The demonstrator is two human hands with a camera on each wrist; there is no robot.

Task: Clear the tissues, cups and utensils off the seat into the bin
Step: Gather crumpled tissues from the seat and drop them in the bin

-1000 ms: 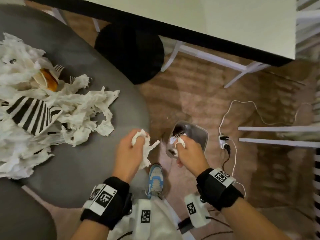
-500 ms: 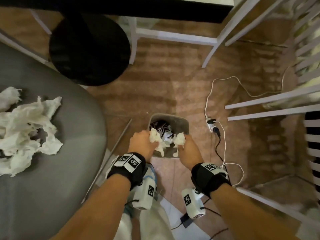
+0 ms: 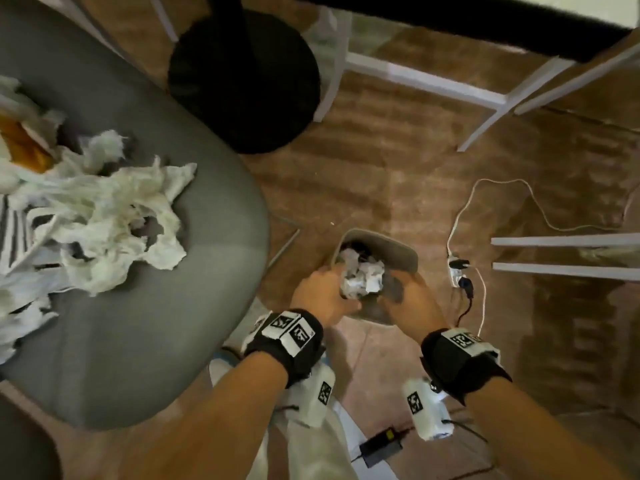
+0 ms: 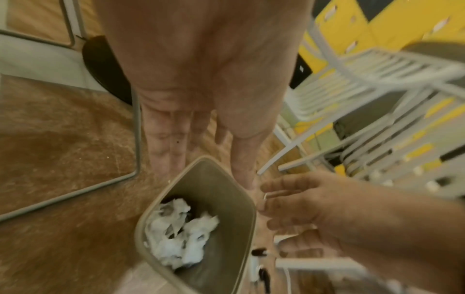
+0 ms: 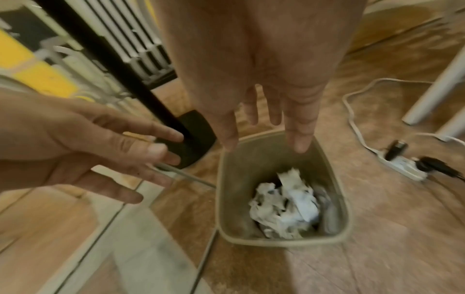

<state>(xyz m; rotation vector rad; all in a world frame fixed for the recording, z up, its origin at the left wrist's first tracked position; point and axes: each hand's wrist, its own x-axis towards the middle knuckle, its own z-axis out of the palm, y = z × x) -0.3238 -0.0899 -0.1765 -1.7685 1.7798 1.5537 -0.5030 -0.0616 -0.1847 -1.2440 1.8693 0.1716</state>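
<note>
A small grey bin (image 3: 398, 252) stands on the floor with crumpled white tissues (image 3: 362, 277) lying inside it. Both hands hover over its mouth with fingers spread and holding nothing: my left hand (image 3: 320, 296) at its left rim, my right hand (image 3: 414, 299) at its right. The wrist views show the same bin (image 4: 226, 191) (image 5: 251, 159) and tissues (image 4: 176, 234) (image 5: 284, 206) below straight fingers (image 4: 173, 139) (image 5: 299, 123). On the grey seat (image 3: 156, 306) at left lies a heap of torn tissues (image 3: 104, 216), with a striped paper cup (image 3: 14, 233) and an orange-stained one (image 3: 24, 147) partly buried.
A black round lamp base (image 3: 242, 81) stands behind the seat. White cable and a power strip (image 3: 457, 268) lie on the floor right of the bin. White chair legs (image 3: 415, 81) and slats (image 3: 564, 240) stand behind and right. A black adapter (image 3: 381, 445) lies by my feet.
Both hands carried tissue wads from the seat to the bin and have let go; the wads now lie in the bin and the fingers are spread.
</note>
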